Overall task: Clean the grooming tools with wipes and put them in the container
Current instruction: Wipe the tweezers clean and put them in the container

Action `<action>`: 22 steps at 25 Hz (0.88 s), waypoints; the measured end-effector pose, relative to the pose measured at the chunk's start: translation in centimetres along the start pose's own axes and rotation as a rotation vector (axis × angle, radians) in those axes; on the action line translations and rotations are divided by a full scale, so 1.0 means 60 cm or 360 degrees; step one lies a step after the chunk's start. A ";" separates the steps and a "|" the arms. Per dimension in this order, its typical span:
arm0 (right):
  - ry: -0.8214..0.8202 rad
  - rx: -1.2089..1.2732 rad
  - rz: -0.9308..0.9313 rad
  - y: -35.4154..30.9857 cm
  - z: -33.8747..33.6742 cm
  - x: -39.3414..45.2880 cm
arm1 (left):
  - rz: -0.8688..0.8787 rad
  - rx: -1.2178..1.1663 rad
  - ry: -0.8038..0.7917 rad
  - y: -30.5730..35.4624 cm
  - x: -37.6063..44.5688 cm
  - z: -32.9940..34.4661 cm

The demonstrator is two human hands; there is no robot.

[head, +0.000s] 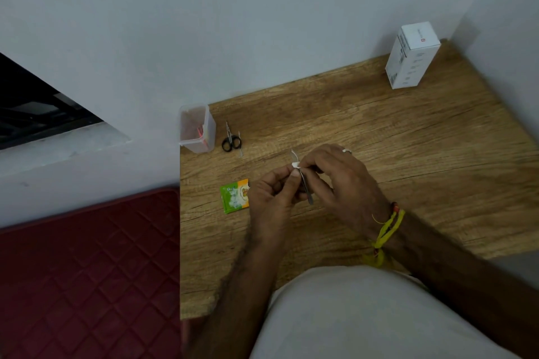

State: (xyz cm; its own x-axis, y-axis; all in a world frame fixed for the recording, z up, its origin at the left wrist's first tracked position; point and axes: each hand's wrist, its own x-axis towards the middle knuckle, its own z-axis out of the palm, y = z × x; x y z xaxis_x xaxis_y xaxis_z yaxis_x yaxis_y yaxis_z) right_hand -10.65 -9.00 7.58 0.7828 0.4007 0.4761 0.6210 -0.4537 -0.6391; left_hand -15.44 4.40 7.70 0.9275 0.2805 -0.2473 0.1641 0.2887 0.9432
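Over the middle of the wooden table (379, 137), both hands meet around a thin metal grooming tool (306, 191). My left hand (271, 198) grips the tool from the left. My right hand (341, 175) pinches a small white wipe (295, 161) against the tool's upper end. A clear plastic container (197, 129) stands at the table's far left corner, with a red item inside. Small black-handled scissors (231, 138) and a thin metal tool (240, 144) lie just right of the container.
A green and orange wipe sachet (235, 196) lies on the table left of my left hand. A white carton (411, 55) stands at the far right corner by the wall. A dark red quilted mat (87, 277) lies beside the table's left edge.
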 end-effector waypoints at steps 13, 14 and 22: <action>-0.0144 -0.0174 -0.0080 -0.002 0.001 -0.002 | -0.0033 -0.0013 0.0103 0.000 0.009 -0.008; -0.0134 -0.0177 -0.0066 -0.002 0.001 -0.002 | -0.0033 -0.0008 0.0103 0.000 0.009 -0.008; -0.0134 -0.0170 -0.0033 -0.004 -0.002 -0.004 | -0.0056 0.0014 0.0073 0.006 0.008 -0.009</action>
State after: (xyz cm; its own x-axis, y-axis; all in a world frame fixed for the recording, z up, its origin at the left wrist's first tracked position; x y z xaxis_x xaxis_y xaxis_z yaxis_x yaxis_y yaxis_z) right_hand -10.98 -9.06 7.72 0.7665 0.4742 0.4332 0.6411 -0.5251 -0.5597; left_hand -15.10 5.12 7.80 0.9047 0.3120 -0.2900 0.1995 0.2912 0.9356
